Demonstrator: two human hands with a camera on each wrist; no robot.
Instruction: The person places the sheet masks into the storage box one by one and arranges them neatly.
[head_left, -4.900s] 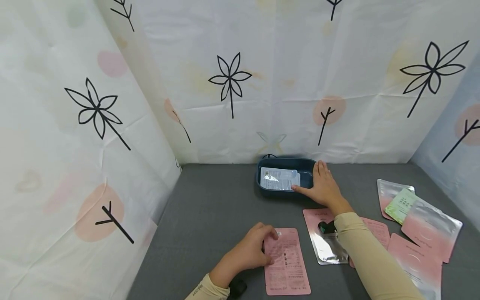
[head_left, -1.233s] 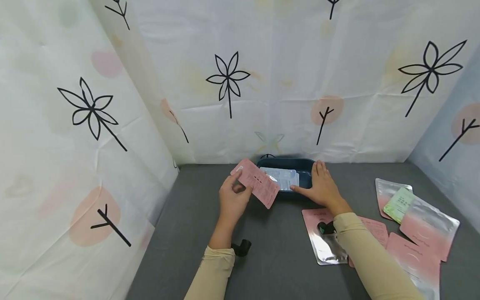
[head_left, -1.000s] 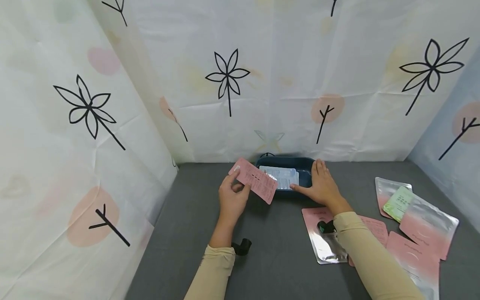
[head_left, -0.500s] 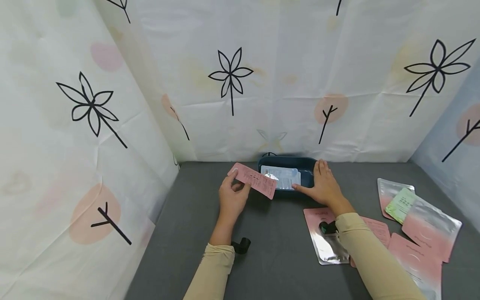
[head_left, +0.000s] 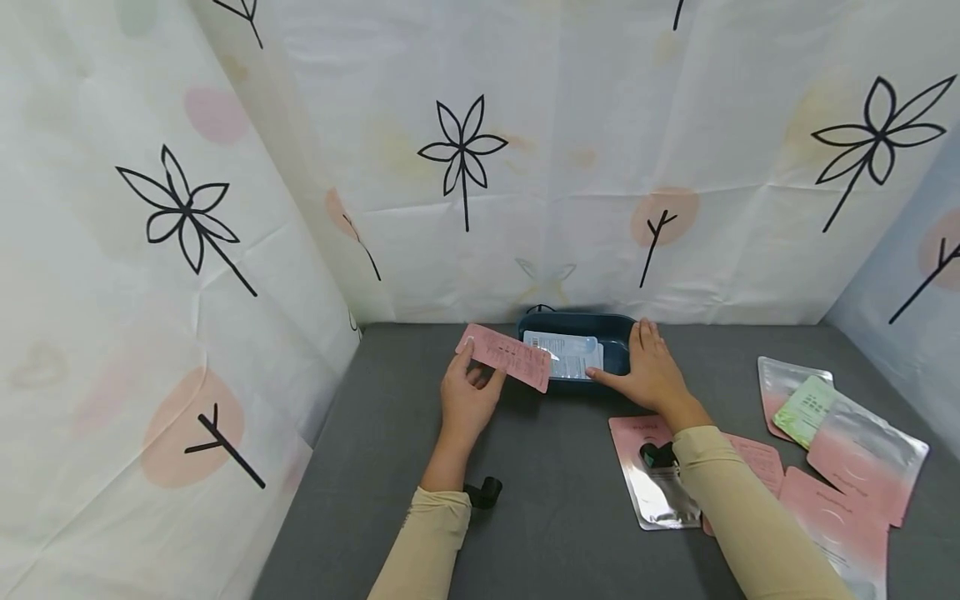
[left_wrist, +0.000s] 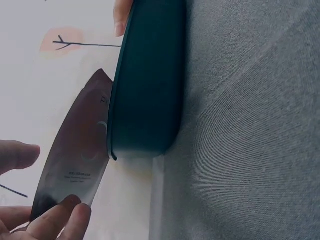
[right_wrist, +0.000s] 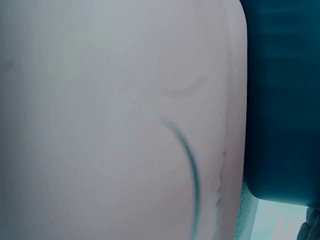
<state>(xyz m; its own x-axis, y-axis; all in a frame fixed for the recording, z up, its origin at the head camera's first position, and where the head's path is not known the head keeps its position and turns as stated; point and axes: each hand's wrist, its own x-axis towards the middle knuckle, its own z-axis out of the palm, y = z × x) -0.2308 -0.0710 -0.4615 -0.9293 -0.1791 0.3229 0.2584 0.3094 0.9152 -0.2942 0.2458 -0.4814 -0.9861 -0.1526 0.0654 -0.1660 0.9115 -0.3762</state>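
Note:
My left hand (head_left: 467, 400) pinches one corner of a pink sheet mask packet (head_left: 510, 358) between thumb and fingers. Held in the air, the packet slants across the left end of a dark teal tray (head_left: 617, 354). In the left wrist view the packet (left_wrist: 77, 145) shows its pink and silver side, and its far part meets or overlaps the tray's rim (left_wrist: 114, 115); contact is unclear. My right hand (head_left: 656, 371) rests on the tray's right end, fingers extended and thumb at the front rim. Light blue packets (head_left: 562, 354) lie inside the tray.
On the grey table (head_left: 420, 500), a pink and silver packet (head_left: 652, 492) lies under my right forearm. Several more pink packets (head_left: 832, 533) and a green one (head_left: 806, 408) overlap at the right. A patterned white cloth (head_left: 585, 167) hangs behind the tray.
My left hand has lifted the pink packet off the table and brought it forward to the tray's left end. During the last second the packet has tilted flatter. My right hand has stayed on the tray.

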